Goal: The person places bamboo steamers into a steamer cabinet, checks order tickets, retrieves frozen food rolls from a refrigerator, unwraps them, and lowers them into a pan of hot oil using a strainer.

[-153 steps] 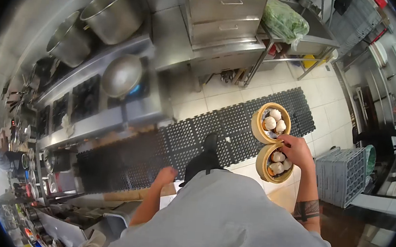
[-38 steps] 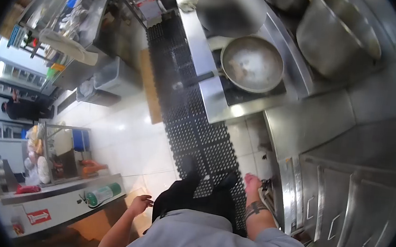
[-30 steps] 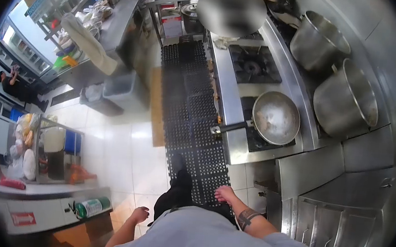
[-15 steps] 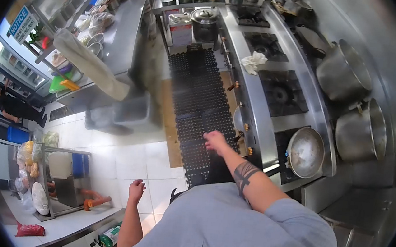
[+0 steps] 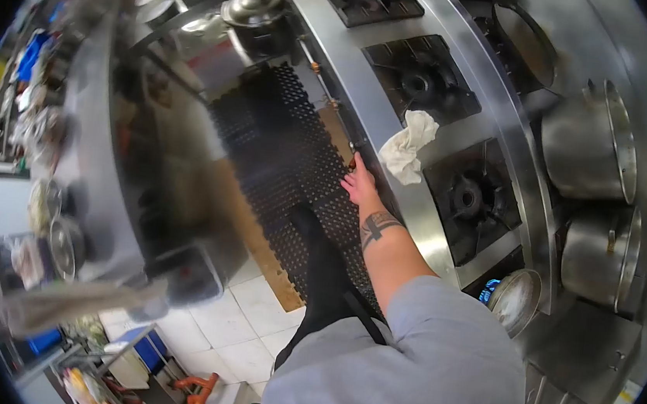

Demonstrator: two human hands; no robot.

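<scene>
My right hand [image 5: 359, 185] reaches to the front of the stove [image 5: 430, 232], beside an orange-brown control knob [image 5: 353, 161]. Its fingers are apart, with the forefinger stretched along the knob; whether it presses on the knob I cannot tell. My left hand is out of view. On the steel stove edge, just right of my hand, lies a crumpled white cloth [image 5: 409, 148]. Behind it is a black burner grate [image 5: 470, 200]. Nearer my body a round metal pan [image 5: 515, 302] sits tilted in view, with a blue flame [image 5: 489, 290] at its side.
Two big metal pots [image 5: 589, 150] stand along the right wall. A lidded pot [image 5: 253, 7] is at the far end of the aisle. A perforated black mat [image 5: 268, 127] covers the floor. A steel counter [image 5: 92, 141] runs along the left, blurred.
My right hand has moved forward along the stove to a knob. My left hand has left the view. The view has turned and come closer to the far burners; the flame now shows.
</scene>
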